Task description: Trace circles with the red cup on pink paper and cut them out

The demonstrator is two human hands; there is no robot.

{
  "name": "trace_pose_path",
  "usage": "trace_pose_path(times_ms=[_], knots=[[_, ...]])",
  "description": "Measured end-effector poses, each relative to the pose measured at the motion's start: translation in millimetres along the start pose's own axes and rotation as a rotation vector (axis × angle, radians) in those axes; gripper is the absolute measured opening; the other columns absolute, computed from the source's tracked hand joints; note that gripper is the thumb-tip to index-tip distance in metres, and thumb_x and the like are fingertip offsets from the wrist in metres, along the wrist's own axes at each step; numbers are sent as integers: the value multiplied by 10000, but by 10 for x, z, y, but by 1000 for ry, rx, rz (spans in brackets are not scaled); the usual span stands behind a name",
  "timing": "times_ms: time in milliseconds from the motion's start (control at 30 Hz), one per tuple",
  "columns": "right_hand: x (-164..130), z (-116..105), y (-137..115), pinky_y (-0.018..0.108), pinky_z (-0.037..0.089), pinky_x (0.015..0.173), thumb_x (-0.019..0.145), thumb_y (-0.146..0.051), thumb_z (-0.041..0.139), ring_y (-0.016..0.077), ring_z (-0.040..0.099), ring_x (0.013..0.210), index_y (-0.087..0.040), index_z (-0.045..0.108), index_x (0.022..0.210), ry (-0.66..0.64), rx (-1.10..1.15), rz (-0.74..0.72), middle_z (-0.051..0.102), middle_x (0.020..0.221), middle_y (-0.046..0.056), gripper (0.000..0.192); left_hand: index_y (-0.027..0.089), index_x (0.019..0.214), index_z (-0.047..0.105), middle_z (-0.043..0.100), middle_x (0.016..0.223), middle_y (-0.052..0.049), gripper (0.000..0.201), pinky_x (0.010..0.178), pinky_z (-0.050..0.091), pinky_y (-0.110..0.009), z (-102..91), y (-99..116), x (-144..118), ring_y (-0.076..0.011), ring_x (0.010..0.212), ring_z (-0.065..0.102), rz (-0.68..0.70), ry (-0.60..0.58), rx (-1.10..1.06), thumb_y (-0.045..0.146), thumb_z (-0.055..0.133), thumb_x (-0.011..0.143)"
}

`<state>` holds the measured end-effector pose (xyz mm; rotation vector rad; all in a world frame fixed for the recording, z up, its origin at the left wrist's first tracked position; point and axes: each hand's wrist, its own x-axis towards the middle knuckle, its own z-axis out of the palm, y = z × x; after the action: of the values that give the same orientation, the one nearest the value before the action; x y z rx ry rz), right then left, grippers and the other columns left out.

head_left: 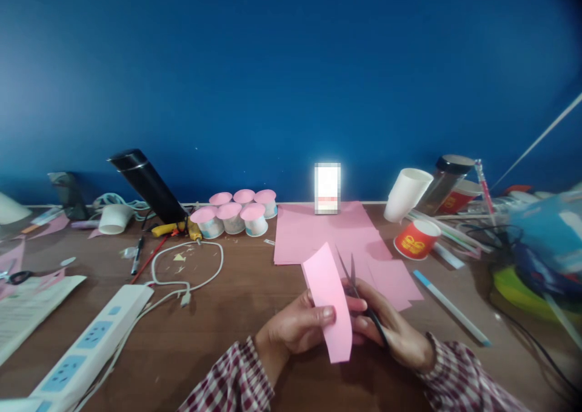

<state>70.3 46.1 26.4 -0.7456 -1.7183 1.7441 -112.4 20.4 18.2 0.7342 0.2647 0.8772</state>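
Note:
My left hand (295,324) pinches a curved strip of pink paper (328,303), its thumb lying across the front face. Behind that strip a second pink edge shows, so there may be more than one layer. Just to the right, my right hand (391,324) is closed round a pair of dark scissors (352,275). The scissor blades point up and stand slightly apart, close beside the paper. Some right-hand fingers reach behind the strip and are partly hidden. Beyond both hands lie flat pink paper sheets (318,233), with smaller pink pieces overlapping at their near right corner.
Several small cups with pink tops (230,215) stand left of the sheets. A power strip (91,345), a white cable (220,266) and a black flask (148,182) are at left. On the right are a red paper cup (417,239), a white cup (407,194) and a blue-white stick (452,309).

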Motion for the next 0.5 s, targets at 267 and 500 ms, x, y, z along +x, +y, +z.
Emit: trace_pose_path(times_ms=[267, 500], knots=[[6, -15, 20, 394, 454, 909, 822, -411, 586, 246, 554, 1032, -228, 405, 1233, 45, -24, 15, 573, 1089, 84, 485, 126, 1196, 528, 632, 1090, -202, 510, 886, 400, -492, -11, 5, 3, -326, 1034, 583, -7, 27, -42, 304, 657, 736], [-3, -4, -15, 393, 488, 860, 799, -500, 573, 260, 551, 1037, -234, 396, 1220, 51, -22, 34, 577, 1042, 87, 528, 157, 1224, 515, 551, 1235, -191, 510, 859, 433, -464, -52, -28, -1, -324, 1040, 581, 34, 37, -71, 270, 652, 745]])
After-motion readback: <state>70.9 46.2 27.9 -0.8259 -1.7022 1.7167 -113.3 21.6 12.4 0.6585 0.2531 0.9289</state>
